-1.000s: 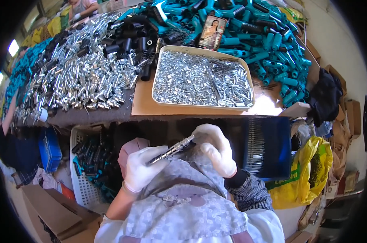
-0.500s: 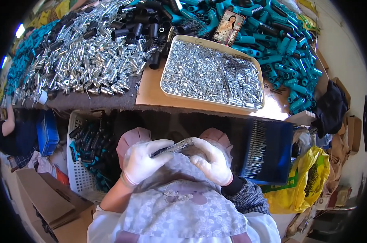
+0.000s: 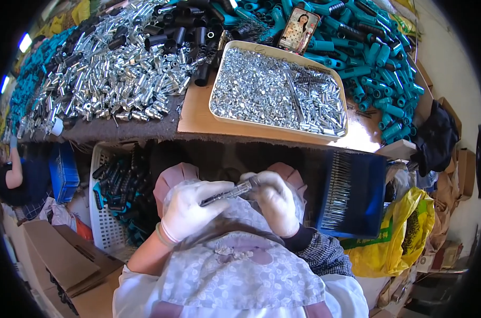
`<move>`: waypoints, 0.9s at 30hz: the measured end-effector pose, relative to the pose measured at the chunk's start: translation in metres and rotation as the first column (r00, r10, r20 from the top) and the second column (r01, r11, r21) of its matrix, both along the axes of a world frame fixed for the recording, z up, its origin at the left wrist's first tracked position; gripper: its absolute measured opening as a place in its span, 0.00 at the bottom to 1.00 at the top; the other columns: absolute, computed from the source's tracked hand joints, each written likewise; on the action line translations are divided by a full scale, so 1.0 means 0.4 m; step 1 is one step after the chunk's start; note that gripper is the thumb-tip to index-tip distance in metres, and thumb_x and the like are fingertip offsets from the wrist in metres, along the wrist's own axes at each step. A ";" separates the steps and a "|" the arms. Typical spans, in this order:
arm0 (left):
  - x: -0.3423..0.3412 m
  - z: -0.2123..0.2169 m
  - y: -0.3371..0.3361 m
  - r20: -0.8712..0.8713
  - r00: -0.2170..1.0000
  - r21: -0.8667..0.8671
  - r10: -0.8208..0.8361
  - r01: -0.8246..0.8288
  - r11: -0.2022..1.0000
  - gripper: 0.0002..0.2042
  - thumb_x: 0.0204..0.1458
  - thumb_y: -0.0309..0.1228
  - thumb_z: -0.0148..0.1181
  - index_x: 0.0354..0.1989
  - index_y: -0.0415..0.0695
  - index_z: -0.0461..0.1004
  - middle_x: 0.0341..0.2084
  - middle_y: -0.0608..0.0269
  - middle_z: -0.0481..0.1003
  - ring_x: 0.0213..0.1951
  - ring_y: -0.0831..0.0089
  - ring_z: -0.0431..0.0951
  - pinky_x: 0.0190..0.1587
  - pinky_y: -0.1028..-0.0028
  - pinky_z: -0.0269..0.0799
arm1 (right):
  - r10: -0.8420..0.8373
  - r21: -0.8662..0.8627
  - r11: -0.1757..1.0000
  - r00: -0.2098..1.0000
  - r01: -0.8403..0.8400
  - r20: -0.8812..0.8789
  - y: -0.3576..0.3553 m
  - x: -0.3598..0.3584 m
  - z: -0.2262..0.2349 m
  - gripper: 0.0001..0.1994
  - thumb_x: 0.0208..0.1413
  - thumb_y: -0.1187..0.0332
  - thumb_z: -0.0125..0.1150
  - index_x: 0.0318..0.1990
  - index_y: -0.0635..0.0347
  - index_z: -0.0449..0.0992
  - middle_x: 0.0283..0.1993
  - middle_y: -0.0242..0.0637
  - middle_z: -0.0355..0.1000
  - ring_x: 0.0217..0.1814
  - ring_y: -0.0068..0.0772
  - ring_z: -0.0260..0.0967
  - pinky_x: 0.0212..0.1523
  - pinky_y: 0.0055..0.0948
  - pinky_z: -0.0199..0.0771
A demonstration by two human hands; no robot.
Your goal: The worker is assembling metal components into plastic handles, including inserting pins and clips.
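Across twelve o'clock I see the brown workbench [image 3: 198,114], heaped with silver metal fittings [image 3: 118,63], and the cream tray of small bright parts [image 3: 278,89]. At six, over my lap, my left hand [image 3: 190,212] grasps the slim dark metal rod [image 3: 231,192]; my right hand [image 3: 275,204] pinches its tip. I'd keep it level.

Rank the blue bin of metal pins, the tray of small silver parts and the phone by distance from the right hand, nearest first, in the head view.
From the right hand:
1. Blue bin of metal pins, just to its right, below the table edge.
2. Tray of small silver parts, ahead on the table.
3. Phone, beyond the tray among the teal handles.
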State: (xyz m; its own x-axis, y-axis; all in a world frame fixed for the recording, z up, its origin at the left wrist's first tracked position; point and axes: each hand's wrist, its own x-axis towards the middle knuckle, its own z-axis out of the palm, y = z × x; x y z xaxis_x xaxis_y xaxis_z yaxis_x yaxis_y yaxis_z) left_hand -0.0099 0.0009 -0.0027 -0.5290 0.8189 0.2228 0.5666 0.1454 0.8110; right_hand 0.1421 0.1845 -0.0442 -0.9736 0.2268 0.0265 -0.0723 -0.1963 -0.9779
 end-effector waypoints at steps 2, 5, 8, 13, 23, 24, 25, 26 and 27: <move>0.001 0.041 0.016 -0.223 0.974 -0.017 -0.039 0.036 0.999 0.15 0.49 0.34 0.67 0.46 0.48 0.82 0.29 0.54 0.80 0.29 0.59 0.81 0.33 0.64 0.76 | -0.212 -0.700 0.701 0.977 0.137 -0.021 -0.041 -0.030 -0.021 0.26 0.72 0.53 0.47 0.70 0.58 0.59 0.68 0.52 0.63 0.66 0.46 0.65 0.66 0.46 0.65; 0.007 0.080 0.031 -0.363 0.926 -0.201 -0.102 0.029 0.979 0.15 0.50 0.36 0.67 0.47 0.49 0.81 0.31 0.57 0.79 0.32 0.58 0.80 0.35 0.61 0.76 | -0.116 -0.835 0.535 0.990 0.127 0.076 -0.067 -0.065 -0.003 0.29 0.73 0.47 0.41 0.71 0.56 0.58 0.69 0.52 0.62 0.66 0.46 0.65 0.67 0.44 0.65; 0.008 0.085 0.041 -0.436 0.878 -0.368 -0.196 0.024 0.929 0.16 0.51 0.35 0.66 0.49 0.49 0.79 0.34 0.59 0.77 0.35 0.59 0.79 0.37 0.62 0.76 | -0.143 -0.875 0.463 0.986 0.140 0.082 -0.073 -0.080 -0.014 0.28 0.73 0.49 0.42 0.70 0.58 0.58 0.70 0.52 0.61 0.67 0.47 0.67 0.64 0.44 0.71; 0.013 0.060 0.039 -0.502 0.861 -0.184 -0.088 -0.006 0.983 0.18 0.48 0.34 0.68 0.48 0.46 0.78 0.36 0.59 0.78 0.37 0.59 0.78 0.41 0.63 0.75 | -0.175 -0.902 0.405 0.981 0.149 0.083 -0.071 -0.076 -0.034 0.26 0.74 0.57 0.40 0.72 0.62 0.55 0.72 0.55 0.59 0.68 0.47 0.66 0.63 0.42 0.73; 0.015 0.073 0.043 -0.617 0.779 -0.197 -0.107 -0.021 0.980 0.19 0.47 0.34 0.68 0.49 0.47 0.78 0.35 0.61 0.77 0.36 0.61 0.77 0.41 0.65 0.74 | -0.170 -0.926 0.368 0.985 0.082 0.020 -0.071 -0.066 -0.039 0.26 0.73 0.60 0.43 0.71 0.65 0.56 0.71 0.55 0.59 0.68 0.44 0.66 0.65 0.41 0.73; 0.015 0.076 0.043 -0.622 0.772 -0.225 -0.134 -0.013 0.974 0.18 0.48 0.34 0.67 0.49 0.49 0.78 0.34 0.62 0.76 0.35 0.62 0.77 0.40 0.65 0.74 | -0.170 -0.927 0.367 0.985 0.081 0.018 -0.070 -0.065 -0.038 0.25 0.73 0.60 0.44 0.70 0.66 0.57 0.71 0.55 0.60 0.69 0.45 0.66 0.65 0.42 0.73; 0.016 0.077 0.042 -0.625 0.764 -0.252 -0.157 -0.008 0.968 0.18 0.48 0.34 0.67 0.49 0.51 0.78 0.34 0.63 0.75 0.35 0.62 0.77 0.38 0.65 0.74 | -0.172 -0.928 0.364 0.985 0.080 0.017 -0.070 -0.064 -0.037 0.25 0.73 0.60 0.44 0.70 0.66 0.57 0.71 0.55 0.60 0.69 0.45 0.66 0.65 0.42 0.73; 0.012 0.076 0.040 -0.626 0.763 -0.255 -0.160 -0.007 0.967 0.18 0.48 0.34 0.67 0.49 0.51 0.78 0.34 0.63 0.75 0.35 0.62 0.77 0.38 0.65 0.74 | -0.159 -0.928 0.361 0.987 0.089 0.033 -0.069 -0.064 -0.035 0.24 0.73 0.60 0.44 0.68 0.66 0.59 0.69 0.54 0.61 0.69 0.48 0.65 0.66 0.44 0.73; 0.003 0.072 0.036 -0.613 0.754 -0.307 -0.237 0.050 0.950 0.17 0.49 0.34 0.65 0.50 0.53 0.79 0.33 0.63 0.75 0.34 0.63 0.77 0.36 0.66 0.74 | -0.146 -0.929 0.358 0.988 0.099 0.049 -0.068 -0.063 -0.035 0.22 0.73 0.59 0.44 0.67 0.65 0.61 0.68 0.54 0.62 0.70 0.52 0.64 0.67 0.45 0.73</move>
